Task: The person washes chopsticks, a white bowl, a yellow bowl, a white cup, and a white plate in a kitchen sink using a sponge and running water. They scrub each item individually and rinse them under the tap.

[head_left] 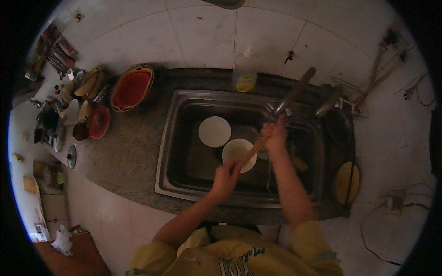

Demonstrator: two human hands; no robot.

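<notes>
My left hand (225,177) is closed around the lower end of a wooden utensil (252,152) that slants up to the right over the steel sink (179,152). My right hand (275,134) grips the utensil's upper end just below the tap (294,92). Right under the utensil sits a white bowl (234,149). A white plate (214,131) lies in the basin to its upper left.
A clear soap bottle (244,73) stands behind the sink. On the speckled counter (124,152) to the left are an orange basket (131,88), a red bowl (99,122) and several jars and lids. A round yellow board (346,183) lies at the right.
</notes>
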